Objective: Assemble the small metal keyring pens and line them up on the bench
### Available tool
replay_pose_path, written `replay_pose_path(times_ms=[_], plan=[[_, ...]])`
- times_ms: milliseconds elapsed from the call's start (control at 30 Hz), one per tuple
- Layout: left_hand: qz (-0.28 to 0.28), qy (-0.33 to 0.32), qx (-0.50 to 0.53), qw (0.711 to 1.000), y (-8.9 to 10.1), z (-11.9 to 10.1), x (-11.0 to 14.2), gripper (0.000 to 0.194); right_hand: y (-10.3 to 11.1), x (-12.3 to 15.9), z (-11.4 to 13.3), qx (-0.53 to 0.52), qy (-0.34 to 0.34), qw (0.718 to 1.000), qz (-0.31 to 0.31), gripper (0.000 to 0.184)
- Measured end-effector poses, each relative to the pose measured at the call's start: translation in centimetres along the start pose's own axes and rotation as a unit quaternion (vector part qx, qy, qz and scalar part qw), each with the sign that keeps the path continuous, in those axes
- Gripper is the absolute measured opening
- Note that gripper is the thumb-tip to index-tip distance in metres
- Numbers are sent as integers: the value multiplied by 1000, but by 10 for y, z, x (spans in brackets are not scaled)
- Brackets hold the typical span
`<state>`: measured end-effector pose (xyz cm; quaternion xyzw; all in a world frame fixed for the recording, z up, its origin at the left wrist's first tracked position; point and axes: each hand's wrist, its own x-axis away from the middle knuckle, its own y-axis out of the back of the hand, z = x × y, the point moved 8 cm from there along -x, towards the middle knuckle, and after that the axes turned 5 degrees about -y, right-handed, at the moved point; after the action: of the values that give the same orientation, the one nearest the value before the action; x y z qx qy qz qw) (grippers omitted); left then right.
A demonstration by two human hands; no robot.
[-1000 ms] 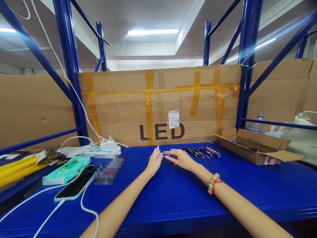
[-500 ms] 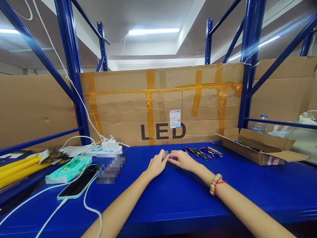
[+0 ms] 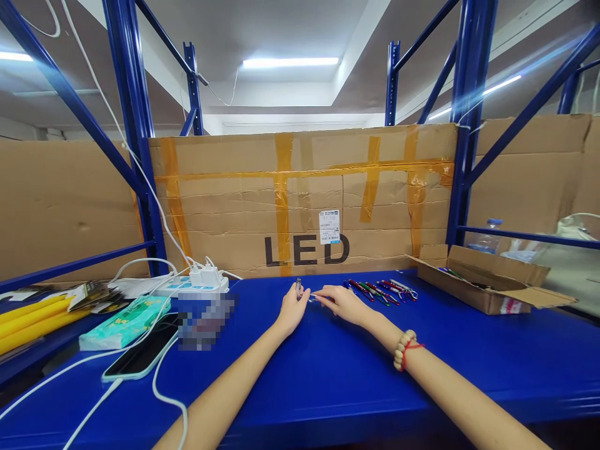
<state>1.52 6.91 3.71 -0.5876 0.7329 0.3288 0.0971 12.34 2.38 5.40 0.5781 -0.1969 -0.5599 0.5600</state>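
Observation:
My left hand (image 3: 293, 310) is closed around a small silvery, pen-like piece (image 3: 299, 286), whose end sticks up above the fingers. Just to its right, my right hand (image 3: 344, 303) pinches a small slender piece (image 3: 315, 296) between thumb and fingertips; its kind is too small to make out. The two hands are close together over the blue tabletop (image 3: 300, 369), with a narrow gap between the fingertips. Beyond my right hand lies a loose row of slim red, green and silver pen-like things (image 3: 382, 291).
An open cardboard box (image 3: 478, 294) stands at the right. On the left are a phone (image 3: 143, 350), a green tissue pack (image 3: 124, 322), a power strip (image 3: 192, 284), white cables (image 3: 171, 400) and yellow tubes (image 3: 35, 319). A large cardboard sheet (image 3: 225, 212) closes the back.
My fingertips have moved slightly apart. The silvery piece in my left hand now stands more upright, and the slender piece shows in my right hand. The view has shifted a little.

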Motion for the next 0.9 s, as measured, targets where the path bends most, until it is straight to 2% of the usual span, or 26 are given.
replay_pose_path(times_ms=[100,267,433,600,767,900], plan=[[10,-16,-42,999,-1,0,0,19,-2,-1,-2,-19,-5,1000,1,30],[37,0,-113,993,-1,1,4,20,-2,-1,-3,-16,-25,1000,-3,29],[35,-7,-110,993,0,-2,5,19,12,-1,-3,-22,-19,996,-83,28],[20,-24,-58,998,1,-5,3,17,24,0,-6,-29,-25,988,-152,31],[-1,-40,-13,999,1,-6,0,16,19,-1,-5,-41,-9,989,-139,33],[10,-43,-21,999,-1,-5,-1,13,15,0,-1,-22,1,992,-127,32]])
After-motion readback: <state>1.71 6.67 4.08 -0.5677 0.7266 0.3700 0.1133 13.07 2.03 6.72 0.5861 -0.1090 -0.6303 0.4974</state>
